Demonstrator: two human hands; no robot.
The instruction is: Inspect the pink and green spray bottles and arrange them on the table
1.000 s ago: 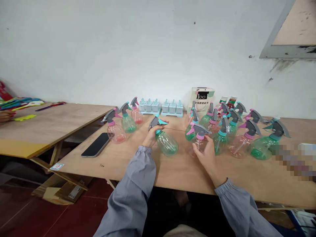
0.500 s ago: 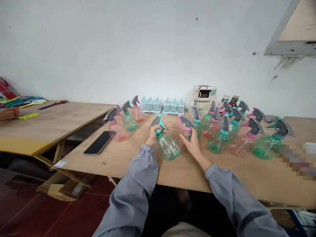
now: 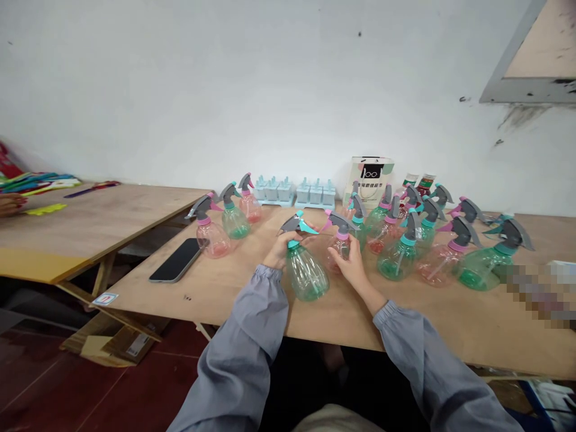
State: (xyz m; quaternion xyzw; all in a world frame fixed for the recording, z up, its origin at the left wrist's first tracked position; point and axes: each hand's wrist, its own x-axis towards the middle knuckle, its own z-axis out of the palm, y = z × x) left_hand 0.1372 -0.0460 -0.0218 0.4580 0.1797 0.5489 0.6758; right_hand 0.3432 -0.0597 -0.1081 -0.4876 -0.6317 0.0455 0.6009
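My left hand [image 3: 279, 249] is closed round the neck of a green spray bottle [image 3: 308, 273] with a grey and turquoise head, its base leaning to the right. Around the body of a pink spray bottle [image 3: 341, 243] with a grey and pink head, the fingers of my right hand [image 3: 352, 258] are wrapped. The two bottles are side by side, their heads close together. Just behind the pink bottle stands another green spray bottle [image 3: 359, 231]. Part of the pink bottle's body is hidden by my right hand.
Several pink and green spray bottles [image 3: 396, 261] crowd the right side of the table [image 3: 252, 300]. To the left are a phone [image 3: 174, 261] and a few more bottles [image 3: 213, 239]. Ice-pop moulds [image 3: 275, 191] and a paper bag [image 3: 369, 177] stand by the wall. A co-worker's hand [image 3: 11, 204] is far left.
The green bottle in my left hand has tilted more upright, and its head has swung right toward the pink one. My right hand keeps its hold on the pink bottle.
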